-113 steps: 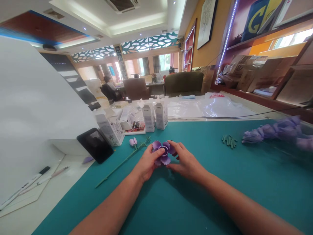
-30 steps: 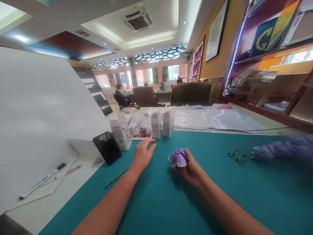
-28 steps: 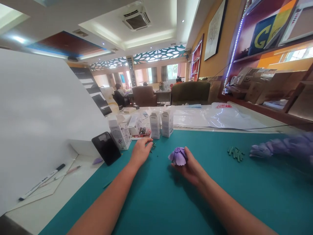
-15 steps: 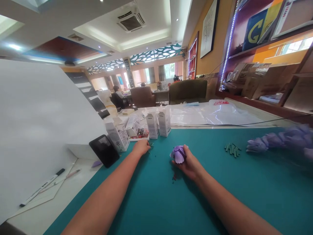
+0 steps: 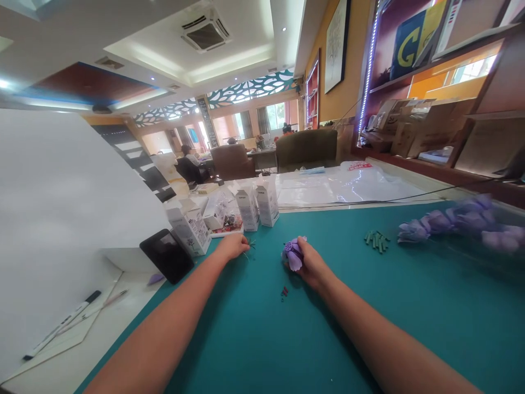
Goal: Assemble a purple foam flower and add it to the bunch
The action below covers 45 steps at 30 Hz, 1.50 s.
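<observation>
My right hand [image 5: 312, 264] is wrapped round a purple artificial flower [image 5: 292, 257], held just above the green mat with its petals towards the left. My left hand [image 5: 234, 246] has its fingertips pinched together at a little pile of thin green pieces [image 5: 251, 244]. A thin pale-green strand shows at those fingertips; its full length is hard to make out. Below the flower, some tiny dark red and black bits [image 5: 284, 293] lie on the mat.
White cartons [image 5: 267, 205] stand along the mat's back edge, beside a tray of small packets [image 5: 230, 225]. A black tablet [image 5: 167, 256] leans at left. Short green tubes [image 5: 376, 241] and more purple flowers [image 5: 438, 221] lie at right. A marker [image 5: 61, 325] rests at far left.
The view has shifted slightly to the right. The flower has turned a little in my right hand, its petals hanging lower. A thin strand now shows at my left fingertips.
</observation>
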Available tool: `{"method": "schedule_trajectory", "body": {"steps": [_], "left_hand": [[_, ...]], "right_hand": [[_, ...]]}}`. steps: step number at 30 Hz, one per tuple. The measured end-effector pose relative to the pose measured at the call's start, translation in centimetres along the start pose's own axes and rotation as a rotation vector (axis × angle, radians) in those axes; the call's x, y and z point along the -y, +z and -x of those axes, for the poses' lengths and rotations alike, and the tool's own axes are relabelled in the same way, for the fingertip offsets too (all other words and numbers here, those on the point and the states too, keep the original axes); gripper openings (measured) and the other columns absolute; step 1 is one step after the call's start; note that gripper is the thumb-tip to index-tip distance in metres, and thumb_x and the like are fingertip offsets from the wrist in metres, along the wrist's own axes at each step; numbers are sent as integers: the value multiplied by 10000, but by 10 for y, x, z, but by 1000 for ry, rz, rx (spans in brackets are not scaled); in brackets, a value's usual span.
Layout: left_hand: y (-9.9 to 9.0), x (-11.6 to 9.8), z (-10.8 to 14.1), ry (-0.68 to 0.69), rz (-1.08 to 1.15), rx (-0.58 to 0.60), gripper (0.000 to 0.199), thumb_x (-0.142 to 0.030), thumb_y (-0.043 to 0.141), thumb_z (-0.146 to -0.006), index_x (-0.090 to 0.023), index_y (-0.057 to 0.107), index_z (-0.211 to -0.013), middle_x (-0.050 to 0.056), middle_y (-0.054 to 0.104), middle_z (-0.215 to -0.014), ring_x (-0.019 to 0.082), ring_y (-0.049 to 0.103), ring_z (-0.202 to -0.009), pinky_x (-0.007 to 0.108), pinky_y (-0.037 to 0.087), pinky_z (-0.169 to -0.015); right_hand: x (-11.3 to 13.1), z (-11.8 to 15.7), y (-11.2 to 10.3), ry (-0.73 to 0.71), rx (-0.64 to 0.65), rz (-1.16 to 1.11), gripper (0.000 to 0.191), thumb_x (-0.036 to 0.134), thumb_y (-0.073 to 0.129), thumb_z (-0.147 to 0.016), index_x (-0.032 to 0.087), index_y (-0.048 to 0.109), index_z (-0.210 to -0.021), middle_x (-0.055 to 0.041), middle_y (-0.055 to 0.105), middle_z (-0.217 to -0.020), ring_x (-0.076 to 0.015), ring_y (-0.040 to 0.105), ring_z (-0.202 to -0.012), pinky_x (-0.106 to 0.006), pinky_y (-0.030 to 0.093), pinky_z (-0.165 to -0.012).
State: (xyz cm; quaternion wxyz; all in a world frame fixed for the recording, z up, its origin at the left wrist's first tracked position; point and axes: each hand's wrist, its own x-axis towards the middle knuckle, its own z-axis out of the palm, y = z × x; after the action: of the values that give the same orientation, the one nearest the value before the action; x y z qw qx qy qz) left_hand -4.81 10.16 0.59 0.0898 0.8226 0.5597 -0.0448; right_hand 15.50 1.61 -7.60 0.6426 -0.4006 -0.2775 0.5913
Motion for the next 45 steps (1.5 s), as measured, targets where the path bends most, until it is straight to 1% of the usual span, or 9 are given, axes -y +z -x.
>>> {"method": "schedule_trajectory", "body": {"steps": [2, 4, 9, 13, 23, 27, 33, 39, 45], "left_hand": [[-6, -13, 13, 64, -5, -12, 245, -323, 540, -846, -163, 640, -690, 31, 638, -702, 162, 593, -696, 265, 429, -651], [-11, -27, 27, 122, -10, -24, 259, -313, 523, -829, -184, 633, -634, 28, 638, -652, 158, 581, -643, 248, 371, -585], [-20, -62, 57, 219, -73, -56, 206, -286, 508, -796, -214, 652, -667, 21, 650, -650, 165, 557, -598, 260, 286, -523], [-23, -76, 67, 247, -149, -83, 203, -265, 497, -804, -224, 683, -734, 33, 670, -681, 183, 576, -633, 267, 282, -532], [-18, -76, 67, 279, -287, -107, 226, -260, 503, -823, -226, 717, -887, 70, 723, -859, 239, 638, -833, 282, 368, -633], [-15, -74, 65, 294, -319, -108, 215, -261, 510, -829, -225, 717, -876, 70, 722, -831, 242, 643, -840, 292, 385, -664], [-14, -73, 64, 299, -354, -105, 204, -260, 521, -832, -224, 718, -868, 70, 722, -820, 244, 649, -830, 293, 392, -653], [-12, -74, 66, 305, -387, -113, 194, -258, 521, -839, -226, 711, -863, 65, 725, -823, 241, 650, -837, 299, 391, -672], [-7, -74, 69, 308, -400, -152, 200, -240, 502, -850, -203, 696, -823, 83, 719, -804, 239, 651, -841, 311, 387, -695]], "right_hand": [[0, -1, -1, 0, -12, 5, 349, 538, 605, -743, 219, 502, -837, 27, 599, -724, -145, 591, -641, -260, 497, -541], [1, -1, 0, -13, -28, 5, 340, 534, 610, -738, 223, 503, -824, 39, 576, -689, -130, 565, -607, -228, 458, -508], [2, 6, 5, -65, -21, 33, 316, 512, 628, -723, 218, 524, -773, 38, 554, -660, -118, 530, -593, -210, 405, -495], [1, 10, 6, -86, 3, 88, 310, 513, 611, -734, 213, 541, -772, 31, 559, -670, -125, 533, -607, -221, 406, -518], [0, 12, 7, -167, 8, 262, 322, 512, 551, -765, 220, 593, -894, -23, 639, -852, -176, 601, -803, -269, 469, -695], [3, 16, 9, -189, -6, 345, 349, 502, 540, -769, 212, 603, -953, -45, 651, -920, -187, 599, -847, -288, 468, -737], [7, 21, 11, -206, -28, 453, 389, 489, 533, -771, 201, 609, -1022, -64, 660, -983, -202, 597, -880, -311, 470, -769], [4, 18, 10, -242, -39, 525, 448, 498, 530, -769, 192, 601, -1089, -63, 660, -1008, -202, 602, -890, -316, 466, -795], [2, 16, 11, -294, -99, 588, 510, 499, 536, -754, 174, 578, -1144, -80, 651, -1044, -221, 599, -912, -340, 452, -843]]}}
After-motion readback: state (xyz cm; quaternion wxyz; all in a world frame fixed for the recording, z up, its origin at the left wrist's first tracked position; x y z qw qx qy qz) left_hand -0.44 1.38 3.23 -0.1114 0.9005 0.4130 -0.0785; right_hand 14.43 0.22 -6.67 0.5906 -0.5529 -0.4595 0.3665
